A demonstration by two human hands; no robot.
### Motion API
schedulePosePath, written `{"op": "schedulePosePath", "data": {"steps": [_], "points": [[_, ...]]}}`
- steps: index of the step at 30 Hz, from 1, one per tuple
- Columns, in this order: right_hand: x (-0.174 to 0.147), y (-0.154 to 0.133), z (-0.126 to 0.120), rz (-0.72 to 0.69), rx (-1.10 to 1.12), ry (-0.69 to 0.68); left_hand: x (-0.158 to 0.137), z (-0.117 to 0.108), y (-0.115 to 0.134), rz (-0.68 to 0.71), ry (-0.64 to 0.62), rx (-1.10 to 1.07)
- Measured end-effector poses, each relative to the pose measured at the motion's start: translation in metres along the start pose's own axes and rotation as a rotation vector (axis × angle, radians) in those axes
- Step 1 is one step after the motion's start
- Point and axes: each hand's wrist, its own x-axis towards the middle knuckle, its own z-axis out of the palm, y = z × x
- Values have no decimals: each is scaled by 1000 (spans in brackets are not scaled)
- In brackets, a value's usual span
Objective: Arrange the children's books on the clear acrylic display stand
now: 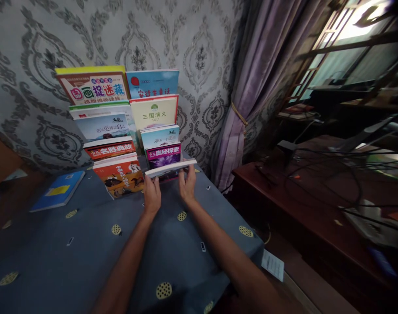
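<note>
My left hand [152,195] and my right hand [187,185] grip the two ends of one book [171,167], its pale page edge facing up. It is level with the front of the right column of upright books, just before a purple book [164,155]. Behind that one, a light blue book [160,136], a cream book [154,114] and a blue book [153,82] rise in steps. To the left stands a second column, with an orange book [122,176] at its front and a yellow-edged picture book [93,87] at its back. Whatever supports the books is mostly hidden.
A blue book [59,191] with a yellow patch lies flat on the dark patterned tablecloth [90,257]. Patterned wallpaper [202,56] rises behind. A tied purple curtain [239,104] hangs to the right, beside a reddish-brown desk [270,192] with tangled cables.
</note>
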Motion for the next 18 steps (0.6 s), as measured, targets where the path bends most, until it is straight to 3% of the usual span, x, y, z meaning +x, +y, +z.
{"op": "schedulePosePath", "data": {"steps": [4, 9, 18], "points": [[24, -8, 5, -74, -10, -18, 22, -7, 12, 49, 32, -18], [43, -12, 9, -52, -30, -36, 44, -15, 24, 36, 26, 68], [46, 8, 8, -39, 17, -102, 39, -7, 15, -44, -47, 102]]}}
